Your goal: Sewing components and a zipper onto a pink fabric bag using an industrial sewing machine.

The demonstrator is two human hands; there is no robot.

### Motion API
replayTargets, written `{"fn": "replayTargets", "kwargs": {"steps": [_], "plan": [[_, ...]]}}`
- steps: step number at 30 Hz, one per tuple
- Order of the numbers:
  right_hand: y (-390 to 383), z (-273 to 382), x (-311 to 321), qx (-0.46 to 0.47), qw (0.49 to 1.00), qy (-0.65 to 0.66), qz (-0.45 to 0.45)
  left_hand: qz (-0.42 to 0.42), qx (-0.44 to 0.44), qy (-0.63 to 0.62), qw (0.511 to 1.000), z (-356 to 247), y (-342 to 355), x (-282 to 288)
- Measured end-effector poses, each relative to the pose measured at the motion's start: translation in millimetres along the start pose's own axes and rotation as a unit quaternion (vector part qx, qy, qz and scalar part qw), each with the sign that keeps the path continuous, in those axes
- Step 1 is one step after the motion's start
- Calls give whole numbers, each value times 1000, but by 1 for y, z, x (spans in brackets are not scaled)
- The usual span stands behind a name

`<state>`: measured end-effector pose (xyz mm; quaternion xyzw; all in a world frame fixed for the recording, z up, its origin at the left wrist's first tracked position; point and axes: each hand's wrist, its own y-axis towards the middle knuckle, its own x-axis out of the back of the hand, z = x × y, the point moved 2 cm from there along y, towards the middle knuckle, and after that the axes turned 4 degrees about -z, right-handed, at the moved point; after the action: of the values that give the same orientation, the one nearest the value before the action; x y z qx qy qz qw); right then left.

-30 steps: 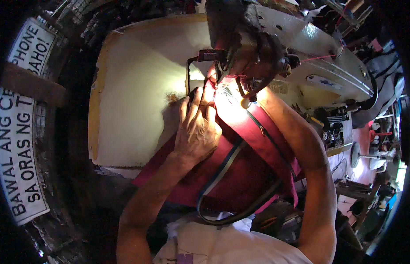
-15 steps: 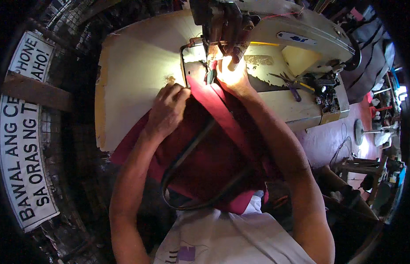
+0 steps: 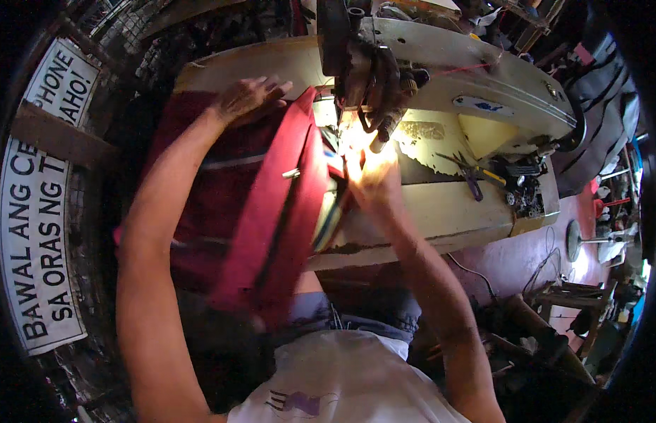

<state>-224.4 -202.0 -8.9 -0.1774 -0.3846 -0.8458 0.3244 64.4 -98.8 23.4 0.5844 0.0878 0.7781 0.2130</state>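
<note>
A dark red cloth piece [image 3: 271, 204] with long straps or folds hangs over the near edge of the sewing machine table, left of the needle. My left hand [image 3: 252, 99] rests over the cloth's far part, fingers stretched out and apart, gripping nothing I can see. Under the lit head of the sewing machine [image 3: 476, 74], my right hand [image 3: 374, 180] is beside the needle area, at the cloth's right edge. Strong glare and the machine head hide its fingertips. A narrow pale and dark strip [image 3: 328, 218] lies along the cloth's right side.
Thread snips [image 3: 471, 180] and a yellow-handled tool [image 3: 491, 176] lie on the table's right, next to a heap of small metal parts [image 3: 529, 187]. The table's near edge [image 3: 384, 250] runs above my lap. A sign [image 3: 42, 240] hangs at the left.
The red cloth has swung from my lap to the left, over the table. My left hand has moved up and left with its fingers opened out; my right hand has drawn slightly nearer me.
</note>
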Motion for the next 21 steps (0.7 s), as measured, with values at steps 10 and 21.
{"fn": "replayTargets", "kwargs": {"steps": [10,21], "plan": [[30,-14,33,-95,975,88,181,-21,184,-154,970,-137,43,73],[28,-24,26,-24,970,119,209,-123,169,-185,960,-141,29,24]]}}
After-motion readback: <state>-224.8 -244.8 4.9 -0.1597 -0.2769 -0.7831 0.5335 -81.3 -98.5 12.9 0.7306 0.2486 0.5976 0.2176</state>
